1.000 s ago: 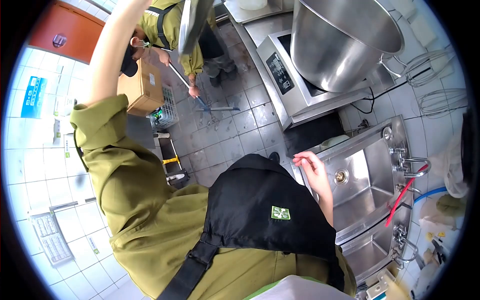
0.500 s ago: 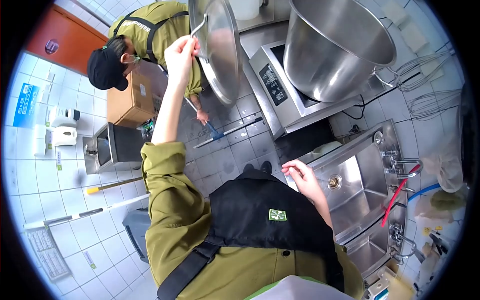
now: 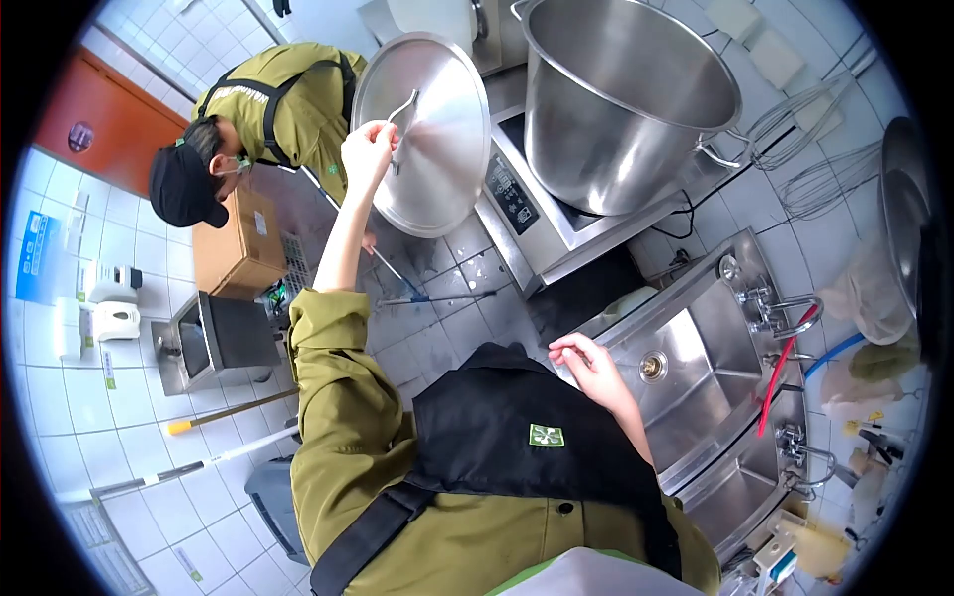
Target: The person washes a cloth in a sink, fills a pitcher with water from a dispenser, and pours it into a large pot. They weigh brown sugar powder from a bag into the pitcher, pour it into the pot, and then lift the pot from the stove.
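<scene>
My left hand (image 3: 368,154) is closed around the bent handle of a large round metal lid (image 3: 442,134), which it holds up with the handle side facing me. To the right of the lid, a tall steel pot (image 3: 596,129) stands uncovered on an induction cooker (image 3: 527,214). My right hand (image 3: 588,364) is empty, its fingers loosely apart, in front of my black apron and beside the left edge of the steel sink (image 3: 661,422).
A co-worker (image 3: 288,94) bends over at the upper left, with a floor squeegee (image 3: 427,298) below. A cardboard box (image 3: 238,243) sits by a small basin (image 3: 199,338). Whisks (image 3: 830,184) hang on the right wall, near the taps (image 3: 775,313).
The lid has turned so that its broad face shows, still in my left hand. The view has shifted, and the co-worker's arm and squeegee have moved.
</scene>
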`<state>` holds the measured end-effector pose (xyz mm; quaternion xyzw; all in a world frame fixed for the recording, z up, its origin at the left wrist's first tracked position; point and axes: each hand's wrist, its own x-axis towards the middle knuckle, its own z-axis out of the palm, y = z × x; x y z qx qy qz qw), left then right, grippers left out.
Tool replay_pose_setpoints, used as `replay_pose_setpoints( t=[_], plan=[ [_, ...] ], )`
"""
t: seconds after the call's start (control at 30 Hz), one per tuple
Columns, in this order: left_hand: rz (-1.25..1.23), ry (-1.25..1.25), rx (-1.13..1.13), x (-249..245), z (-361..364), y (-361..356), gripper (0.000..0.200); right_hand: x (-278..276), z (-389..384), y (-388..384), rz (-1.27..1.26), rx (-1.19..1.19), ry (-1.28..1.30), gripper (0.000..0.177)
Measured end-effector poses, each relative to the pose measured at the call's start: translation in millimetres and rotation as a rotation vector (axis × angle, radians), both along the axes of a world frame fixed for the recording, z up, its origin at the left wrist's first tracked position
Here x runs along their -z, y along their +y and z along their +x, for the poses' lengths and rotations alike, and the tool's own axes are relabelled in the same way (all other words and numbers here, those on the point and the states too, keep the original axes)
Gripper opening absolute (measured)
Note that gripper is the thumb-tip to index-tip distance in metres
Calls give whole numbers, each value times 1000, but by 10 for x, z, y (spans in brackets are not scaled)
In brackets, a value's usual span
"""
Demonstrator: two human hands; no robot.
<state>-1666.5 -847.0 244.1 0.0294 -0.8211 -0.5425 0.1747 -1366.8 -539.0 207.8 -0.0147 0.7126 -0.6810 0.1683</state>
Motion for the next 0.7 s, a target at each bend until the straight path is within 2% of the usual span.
replay_pose_setpoints(
  t=[0.07,0.2,0.23,0.3,0.57,0.7],
  plan=[
    [-31,-6,-31,56,-139,64,17,10,6,26,9,33,2,15],
    [143,23,-56,365,-660,195,16,107,33,57,-22,106,16,15],
    [79,48,-94,458,-815,209,15,99,25,52,-17,123,5,15],
    [379,99,-132,470,-1009,367,18,110,-6,32,-12,164,-23,15],
    [399,195,-228,586,-1832,724,19,115,-385,-160,78,293,-80,15],
    [434,192,-232,702,-2102,876,20,151,-609,-294,-39,385,-108,16]
  ],
)
